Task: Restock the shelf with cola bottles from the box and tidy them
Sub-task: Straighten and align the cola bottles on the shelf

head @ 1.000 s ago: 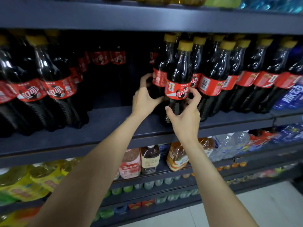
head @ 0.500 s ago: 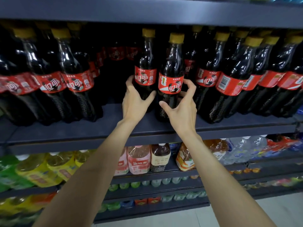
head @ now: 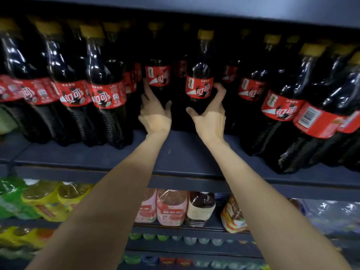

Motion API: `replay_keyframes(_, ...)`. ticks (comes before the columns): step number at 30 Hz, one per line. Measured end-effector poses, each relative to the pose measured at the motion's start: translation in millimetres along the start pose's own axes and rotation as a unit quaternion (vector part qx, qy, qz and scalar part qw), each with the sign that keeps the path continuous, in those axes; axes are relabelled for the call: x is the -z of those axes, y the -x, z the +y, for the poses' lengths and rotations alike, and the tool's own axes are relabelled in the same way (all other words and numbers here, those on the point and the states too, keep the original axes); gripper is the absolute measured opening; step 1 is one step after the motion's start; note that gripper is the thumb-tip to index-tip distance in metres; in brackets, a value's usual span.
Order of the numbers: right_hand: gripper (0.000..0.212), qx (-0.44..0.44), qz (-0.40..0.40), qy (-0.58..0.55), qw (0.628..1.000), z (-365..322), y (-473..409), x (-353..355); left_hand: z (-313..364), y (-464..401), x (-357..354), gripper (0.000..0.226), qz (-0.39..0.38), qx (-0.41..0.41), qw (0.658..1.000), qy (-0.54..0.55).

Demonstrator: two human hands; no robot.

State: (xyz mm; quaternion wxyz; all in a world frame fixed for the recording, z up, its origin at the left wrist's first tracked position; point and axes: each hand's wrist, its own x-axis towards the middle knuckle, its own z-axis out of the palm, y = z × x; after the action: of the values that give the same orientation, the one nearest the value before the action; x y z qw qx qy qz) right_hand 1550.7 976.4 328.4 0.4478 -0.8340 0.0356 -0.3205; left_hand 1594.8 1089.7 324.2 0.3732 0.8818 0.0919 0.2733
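Two cola bottles with red labels and yellow caps stand deep on the dark shelf [head: 181,152]. My left hand [head: 154,112] grips the left cola bottle [head: 158,75] below its label, fingers round its left side and thumb on the right. Below the label of the right cola bottle [head: 199,85], my right hand [head: 209,115] grips with curled fingers on the right and the thumb on the left. Both bottles stand upright, a small gap between them. The box is out of view.
Rows of cola bottles [head: 106,94] fill the shelf to the left and more cola bottles [head: 280,110] to the right, nearer the front edge. Another shelf board hangs just above the caps. Juice and tea bottles [head: 171,208] sit on the lower shelf.
Both hands have pushed the two bottles further back into the shelf and a little apart. The view has moved closer and tilted up.
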Motion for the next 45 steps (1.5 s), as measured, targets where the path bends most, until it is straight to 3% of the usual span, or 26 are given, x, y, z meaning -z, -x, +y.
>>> replay_keyframes(6,0.078,-0.01,-0.001,0.001,1.0,3,-36,-35,1,-13,-22,0.082,0.039,0.007,0.999,-0.008)
replay_keyframes(18,0.083,-0.003,-0.025,0.015,1.0,-2,-43,-52,-14,-8,-21,0.092,0.063,-0.128,0.989,-0.028)
replay_keyframes(23,0.087,0.003,-0.028,0.074,0.997,-7,-42,-50,-16,-9,-26,0.096,0.065,-0.134,0.988,-0.051)
replay_keyframes(29,0.09,-0.006,-0.029,0.1,0.995,-9,-41,-55,-20,-13,-34,0.101,0.125,-0.152,0.977,-0.084)
replay_keyframes(34,0.087,-0.005,-0.089,0.04,0.995,-8,-30,-40,-18,1,-18,0.086,0.069,-0.174,0.982,-0.013)
replay_keyframes(37,0.067,0.035,-0.095,0.032,0.994,-6,-1,-3,-11,26,0,0.073,0.043,-0.142,0.986,0.07)
replay_keyframes(39,0.047,0.066,-0.064,0.054,0.994,-2,27,31,0,45,12,0.059,0.008,-0.147,0.977,0.152)
replay_keyframes(41,0.039,0.076,-0.006,0.056,0.996,4,54,65,16,62,17,0.049,-0.08,-0.164,0.952,0.248)
replay_keyframes(45,0.046,0.049,0.147,0.078,0.985,18,83,106,57,72,3,0.061,-0.232,-0.161,0.912,0.298)
